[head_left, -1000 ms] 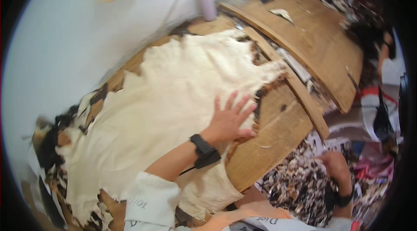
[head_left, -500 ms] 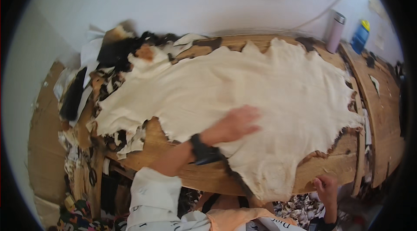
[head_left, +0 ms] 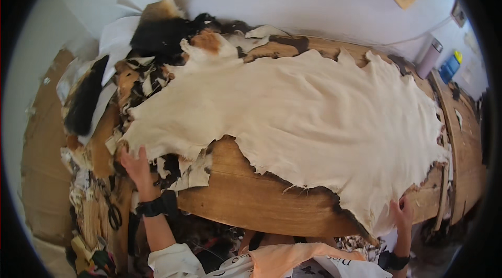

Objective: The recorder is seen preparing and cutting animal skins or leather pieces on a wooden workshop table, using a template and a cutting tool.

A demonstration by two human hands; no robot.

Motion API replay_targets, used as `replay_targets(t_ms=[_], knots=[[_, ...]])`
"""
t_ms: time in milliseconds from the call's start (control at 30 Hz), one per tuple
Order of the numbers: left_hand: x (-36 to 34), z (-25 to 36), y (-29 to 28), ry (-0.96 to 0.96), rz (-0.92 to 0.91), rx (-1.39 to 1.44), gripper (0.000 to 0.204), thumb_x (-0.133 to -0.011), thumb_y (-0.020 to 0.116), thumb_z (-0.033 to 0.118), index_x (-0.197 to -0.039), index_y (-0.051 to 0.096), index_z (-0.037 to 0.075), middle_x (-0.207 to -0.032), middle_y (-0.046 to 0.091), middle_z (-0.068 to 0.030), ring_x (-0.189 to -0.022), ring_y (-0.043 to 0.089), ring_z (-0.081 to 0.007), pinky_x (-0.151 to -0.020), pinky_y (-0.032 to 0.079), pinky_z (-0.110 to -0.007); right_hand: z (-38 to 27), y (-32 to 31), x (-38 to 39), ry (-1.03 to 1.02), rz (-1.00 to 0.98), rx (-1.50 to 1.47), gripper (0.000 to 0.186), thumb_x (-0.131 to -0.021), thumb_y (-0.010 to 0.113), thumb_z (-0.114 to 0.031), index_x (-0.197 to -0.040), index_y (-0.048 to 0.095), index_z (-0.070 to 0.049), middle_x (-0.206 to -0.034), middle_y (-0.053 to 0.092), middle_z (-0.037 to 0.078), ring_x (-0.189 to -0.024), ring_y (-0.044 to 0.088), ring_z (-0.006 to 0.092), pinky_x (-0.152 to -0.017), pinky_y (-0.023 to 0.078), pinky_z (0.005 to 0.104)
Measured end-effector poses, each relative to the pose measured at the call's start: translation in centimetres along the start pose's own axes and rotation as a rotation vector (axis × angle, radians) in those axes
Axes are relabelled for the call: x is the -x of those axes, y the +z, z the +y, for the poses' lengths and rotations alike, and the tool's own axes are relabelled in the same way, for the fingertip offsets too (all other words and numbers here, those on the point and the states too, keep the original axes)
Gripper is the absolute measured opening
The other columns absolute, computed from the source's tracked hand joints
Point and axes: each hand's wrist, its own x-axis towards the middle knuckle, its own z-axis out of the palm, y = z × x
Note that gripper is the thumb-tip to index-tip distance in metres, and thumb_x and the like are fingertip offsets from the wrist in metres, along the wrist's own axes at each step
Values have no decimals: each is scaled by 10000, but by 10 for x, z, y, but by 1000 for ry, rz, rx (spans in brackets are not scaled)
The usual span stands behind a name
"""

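A large cream-coloured animal hide (head_left: 293, 105) lies flesh side up across a wooden table, with ragged edges and dark hair showing along its rim. My left hand (head_left: 137, 167) is at the hide's lower left corner, thumb and fingers apart; whether the fingertips touch the hide cannot be made out. At the near right edge, by the flap that hangs toward me, my right hand (head_left: 401, 214) has its fingers curled on the border of the hide. Each wrist wears a dark band.
Furry black, brown and white hide scraps (head_left: 159, 35) pile up at the back left. Black-handled scissors (head_left: 114, 215) hang at the left. A pink bottle (head_left: 429, 58) and a blue bottle with yellow lid (head_left: 449, 67) stand back right. The wooden tabletop (head_left: 235, 189) shows in front.
My left hand has moved from the middle of the hide to its left corner. My right hand has come up to the near right edge. The hide shows more folds, and the view has shifted.
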Motion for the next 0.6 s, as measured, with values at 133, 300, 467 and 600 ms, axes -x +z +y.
replay_targets(t_ms=[133, 300, 467, 600], knots=[[-18, 10, 6, -312, -388, -8, 678, -712, 611, 446, -1190, 452, -7, -1162, 496, -199, -1065, 470, -324, -896, 355, -390, 6, 4, 2, 131, 58, -301, 143, -801, 565, -169, -745, 537, -40, -656, 474, -38, -590, 425, 50, -508, 351, 216], [-45, -3, 13, -129, -622, -202, 717, -702, 581, 534, -1137, 490, -28, -1094, 546, -186, -1023, 503, -320, -866, 372, -398, 16, -1, 1, 156, -86, -285, 230, -846, 513, -234, -917, 598, -33, -750, 533, -51, -650, 465, 42, -565, 382, 205], [-71, -40, 8, 158, -510, -418, 428, -906, 361, 349, -1058, 545, -6, -990, 556, -226, -906, 529, -316, -762, 414, -369, -43, -24, 9, 207, -143, -172, 289, -810, 558, -305, -844, 610, -22, -733, 539, -33, -674, 463, 69, -593, 386, 241], [-31, 63, -35, -115, -574, -236, 547, -905, 261, 447, -1215, 450, 38, -1257, 449, -114, -1156, 431, -271, -1000, 246, -397, -50, -45, 3, 93, -269, -148, 259, -815, 554, -281, -742, 578, -33, -603, 475, -40, -579, 420, 63, -513, 347, 234]])
